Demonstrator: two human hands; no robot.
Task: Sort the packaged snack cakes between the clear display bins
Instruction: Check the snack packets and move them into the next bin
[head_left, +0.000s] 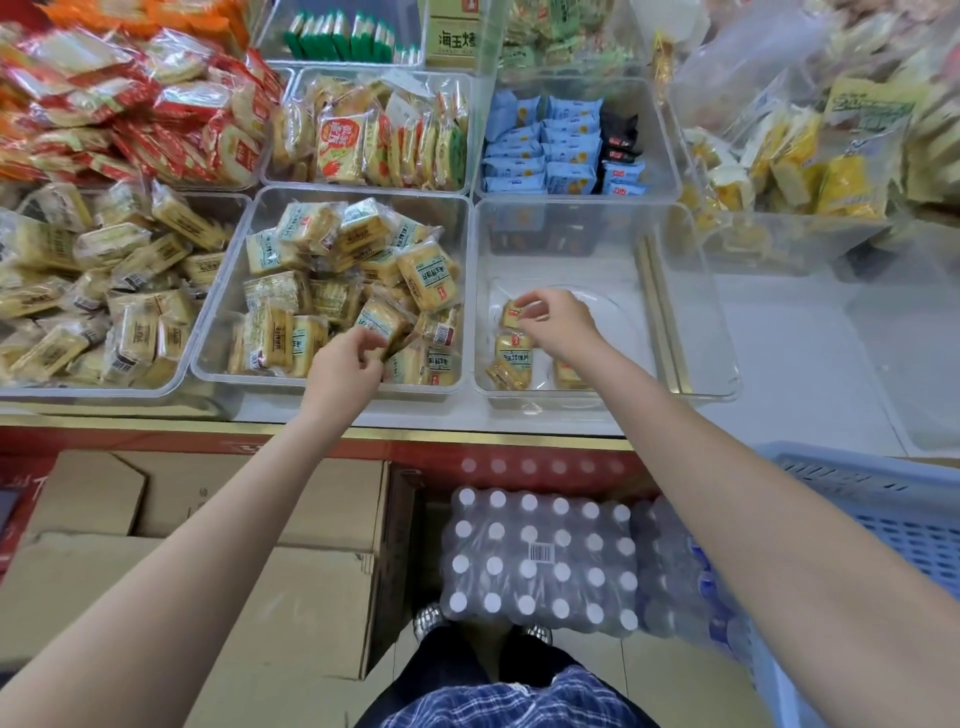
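- Plaid garment (498, 701), blue and white, at the bottom edge, with 2 shoes showing just above it.
- Shrink-wrapped pack of bottles (540, 566) with white caps and a barcode sticker, on the floor in front of the shoes.
- Cardboard boxes (208, 545), brown, stacked on the floor left of the bottles.
- Blue plastic crate (878, 509), slotted, at the right edge.
- Left hand (345, 364): fingers curled round a wrapped snack cake (382, 319), which is tilted above the pile at the near side of the middle bin.
- Middle bin (223, 312), clear plastic, well filled with loose yellow snack cakes in clear wrappers printed in teal.
- Right hand (558, 322): thumb and fingertips pinching a small snack cake with a red label (513, 313), low inside the right bin.
- Right bin (691, 312), clear plastic, nearly bare; a few cakes (511, 358) lie in its near left corner, beneath and beside the right hand.
- Left bin (176, 364), clear plastic, heaped with similar yellow cakes, touching the middle bin's side.
- Back row, behind these bins: red-wrapped packets (130, 114) piled at left, a bin of orange-labelled cakes (363, 135) in the centre, and a bin of pale blue packets (545, 150) with some black ones at its right side.
- Yellow packets (810, 171) heaped at far right, partly blurred.
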